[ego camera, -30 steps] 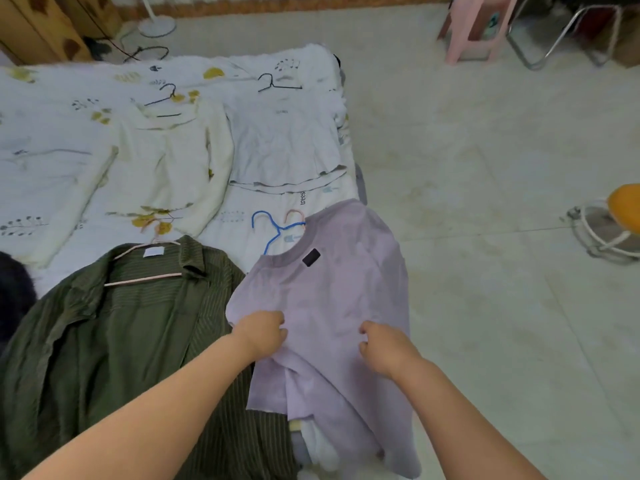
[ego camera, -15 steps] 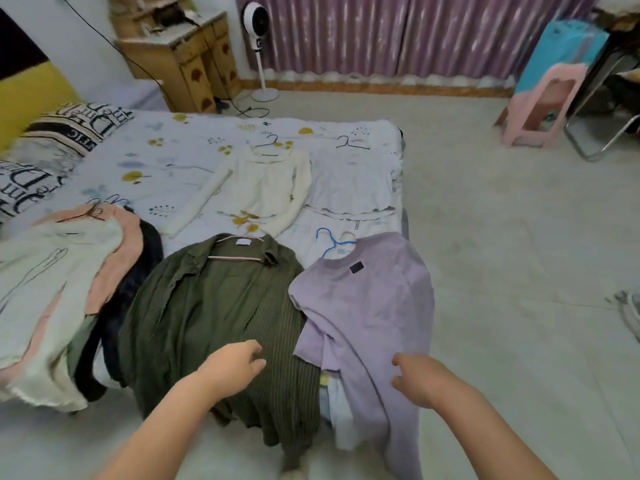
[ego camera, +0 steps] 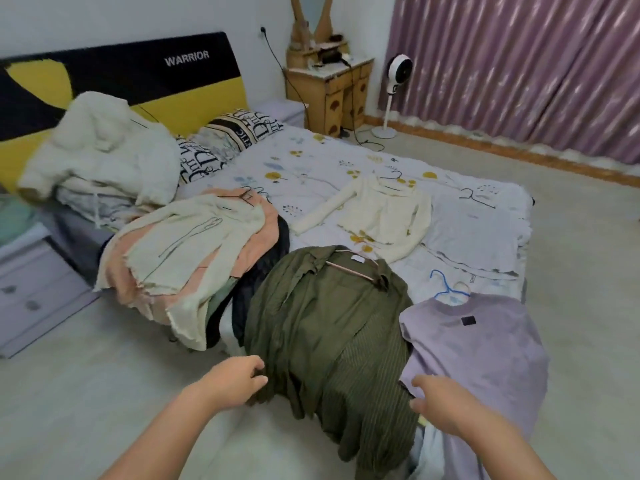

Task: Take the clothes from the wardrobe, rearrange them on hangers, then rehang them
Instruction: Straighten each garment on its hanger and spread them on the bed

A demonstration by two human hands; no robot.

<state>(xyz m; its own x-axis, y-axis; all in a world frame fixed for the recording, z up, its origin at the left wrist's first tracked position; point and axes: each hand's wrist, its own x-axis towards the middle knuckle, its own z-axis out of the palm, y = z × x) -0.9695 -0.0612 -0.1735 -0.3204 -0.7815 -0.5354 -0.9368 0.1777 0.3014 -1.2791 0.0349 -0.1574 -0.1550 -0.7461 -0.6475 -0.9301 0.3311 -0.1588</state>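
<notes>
A dark green striped shirt (ego camera: 322, 323) on a pink hanger (ego camera: 349, 270) lies over the near edge of the bed (ego camera: 311, 157). My left hand (ego camera: 235, 382) grips its lower left hem with curled fingers. My right hand (ego camera: 436, 400) reaches to the shirt's right edge, where it meets a lilac T-shirt (ego camera: 485, 348), with fingers and thumb apart and nothing held. The lilac T-shirt hangs on a blue hanger (ego camera: 446, 289). Further back lie a cream sweater (ego camera: 381, 216) and a white top (ego camera: 474, 233), each on a black hanger.
A heap of cream, peach and dark clothes (ego camera: 187, 251) hangs off the bed left of the green shirt. White bedding (ego camera: 104, 150) is piled at the headboard. Grey drawers (ego camera: 34, 289) stand at left, a wooden dresser (ego camera: 329, 91) and a fan (ego camera: 398, 71) behind.
Both hands left the lilac T-shirt and moved left to the green shirt's lower edges. The view has swung up and left, now showing the whole bed.
</notes>
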